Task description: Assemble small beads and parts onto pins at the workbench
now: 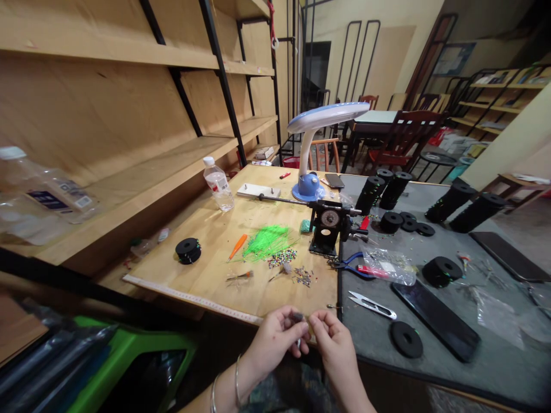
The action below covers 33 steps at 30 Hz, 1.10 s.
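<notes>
Just over the table's front edge, my left hand (284, 332) is closed in a pinch. A small dark, blurred piece (297, 316) pokes out at its fingertips; its kind cannot be told. Close beside it, my right hand (332, 335) is also pinched, with whatever it holds too small to make out. Beyond the hands lie a small feathery brush-like piece (284, 269), small loose metal pieces (303, 277), multicoloured beads (282, 258) and a heap of bright green strands (269, 242). An orange-handled tool (237, 248) rests left of the strands.
A black winding device (326, 226) with a long rod stands mid-table before a blue-white lamp (307, 186). On the grey mat (430, 367) are thread snips (372, 305), pliers (353, 265), a phone (435, 321) and black foam spools (442, 271). A bottle (218, 186) stands left.
</notes>
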### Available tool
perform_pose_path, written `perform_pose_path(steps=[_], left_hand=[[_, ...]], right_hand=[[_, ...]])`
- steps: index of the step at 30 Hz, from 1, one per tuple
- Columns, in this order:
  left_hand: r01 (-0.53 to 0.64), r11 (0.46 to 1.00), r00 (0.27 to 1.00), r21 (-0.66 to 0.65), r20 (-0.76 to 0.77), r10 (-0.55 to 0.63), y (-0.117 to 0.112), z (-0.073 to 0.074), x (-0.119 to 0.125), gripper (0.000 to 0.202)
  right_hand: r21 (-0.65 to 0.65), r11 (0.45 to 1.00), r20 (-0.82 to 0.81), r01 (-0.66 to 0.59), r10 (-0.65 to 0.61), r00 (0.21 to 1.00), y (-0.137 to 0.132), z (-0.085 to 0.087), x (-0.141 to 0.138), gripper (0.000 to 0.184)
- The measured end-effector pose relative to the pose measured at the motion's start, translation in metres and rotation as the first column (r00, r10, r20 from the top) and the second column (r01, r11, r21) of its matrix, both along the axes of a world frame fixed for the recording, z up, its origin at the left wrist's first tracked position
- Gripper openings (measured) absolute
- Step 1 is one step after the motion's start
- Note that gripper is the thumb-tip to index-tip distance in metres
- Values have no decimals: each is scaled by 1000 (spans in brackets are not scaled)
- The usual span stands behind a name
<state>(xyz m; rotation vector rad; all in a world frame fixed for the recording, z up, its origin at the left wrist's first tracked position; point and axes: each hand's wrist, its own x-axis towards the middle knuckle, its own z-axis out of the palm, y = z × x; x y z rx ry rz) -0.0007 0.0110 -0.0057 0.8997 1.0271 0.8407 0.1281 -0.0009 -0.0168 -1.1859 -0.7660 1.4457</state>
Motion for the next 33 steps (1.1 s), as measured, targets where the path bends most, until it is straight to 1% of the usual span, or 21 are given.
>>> perform_pose_path(steps=[5, 11, 16, 21, 28, 33], left_hand=[[-53, 999, 998, 6, -21, 54, 1, -2, 1, 40], [-84, 996, 995, 42, -46, 86, 5, -6, 0, 40], [-81, 990, 991, 115, -99, 92, 5, -3, 0, 40], [-75, 988, 990, 134, -112, 90, 5, -3, 1, 39], [-85, 984, 988, 155, -116, 104, 5, -3, 1, 37], [-97, 982, 988, 162, -107, 116, 2, 2, 2, 35]], right_hand=[[-6, 1000, -10, 15, -15, 1000, 0, 4, -1, 46], [-24, 1000, -56, -17, 16, 998, -2, 12, -2, 46], [-13, 998, -22, -55, 54, 998, -3, 5, -1, 45], [-19, 999, 1, -44, 44, 999, -3, 0, 0, 46], [-11, 999, 10, -52, 52, 999, 0, 3, 1, 40], [-58, 998, 30, -31, 33, 999, 2, 10, 1, 39]])
